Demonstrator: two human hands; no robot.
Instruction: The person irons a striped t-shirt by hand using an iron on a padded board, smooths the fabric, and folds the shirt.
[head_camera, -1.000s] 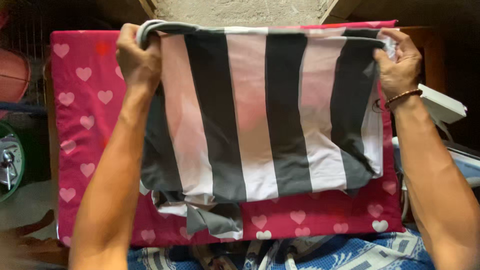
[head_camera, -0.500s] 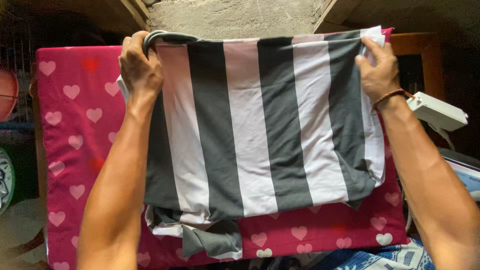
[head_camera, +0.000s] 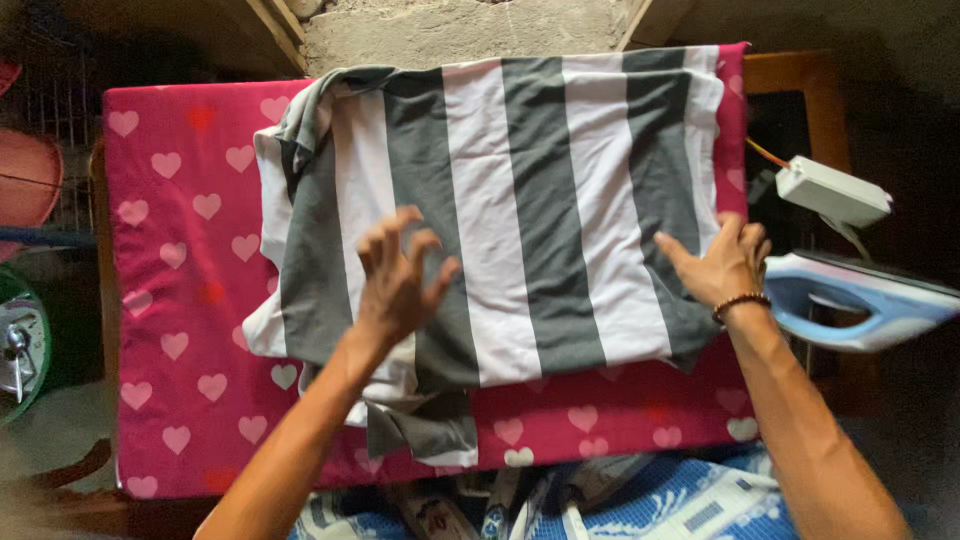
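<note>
Both grips spread, left hand (head_camera: 400, 285) above striped cloth (head_camera: 520, 200), right hand (head_camera: 725, 265) flat on it

I see open pink heart-print worktop (head_camera: 170, 300) down the left of the frame and a bare strip along its lower edge. The striped cloth (head_camera: 520, 200) covers the middle. At the right edge, a blue and white iron (head_camera: 860, 300) and a white box (head_camera: 832, 190) above it crowd that side.

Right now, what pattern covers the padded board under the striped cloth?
White hearts on pink padded board cover, head view.
</note>
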